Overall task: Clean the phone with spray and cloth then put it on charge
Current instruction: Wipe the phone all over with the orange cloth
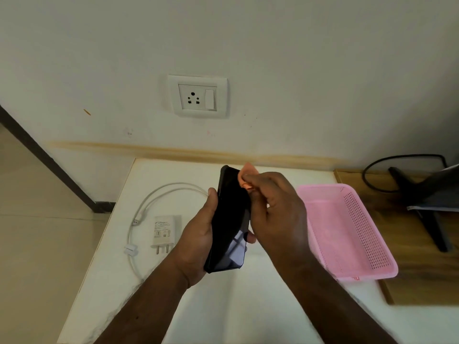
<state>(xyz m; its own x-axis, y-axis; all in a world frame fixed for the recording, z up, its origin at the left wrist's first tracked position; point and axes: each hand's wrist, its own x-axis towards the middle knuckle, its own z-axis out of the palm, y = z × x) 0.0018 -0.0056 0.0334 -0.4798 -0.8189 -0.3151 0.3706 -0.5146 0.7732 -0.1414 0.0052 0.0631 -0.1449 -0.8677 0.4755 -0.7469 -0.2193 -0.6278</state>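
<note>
A: The left hand [198,234] grips the black phone [229,219] by its edges, screen up, tilted above the white table [223,306]. The right hand [275,209] pinches a small orange cloth [246,176] against the phone's top end.

B: And the charging gear?

A: White charger [164,230] lying flat on the table to the left, pins toward us. There's small print on its face, too blurred to read. The white cable [154,207] loops beside it, unplugged.

B: Anything else?

A: Wall socket [197,96] with a switch above the table, and a pink perforated basket [347,232] on the right. I can't make out a spray bottle.
</note>
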